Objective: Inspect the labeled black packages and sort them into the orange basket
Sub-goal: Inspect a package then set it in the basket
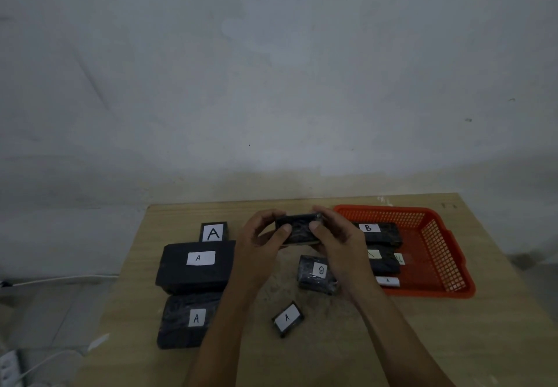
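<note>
Hands meet above the wooden table [362, 341]: the left hand [259, 244] and right hand [338, 241] each grasp an end of one small black package [297, 229], thumbs on its near face, no label showing. Beneath lies a package marked B [317, 273]. Four packages marked A [196, 265] lie around. Right, the orange basket [437, 253] holds more, one reading B [380, 232].
</note>
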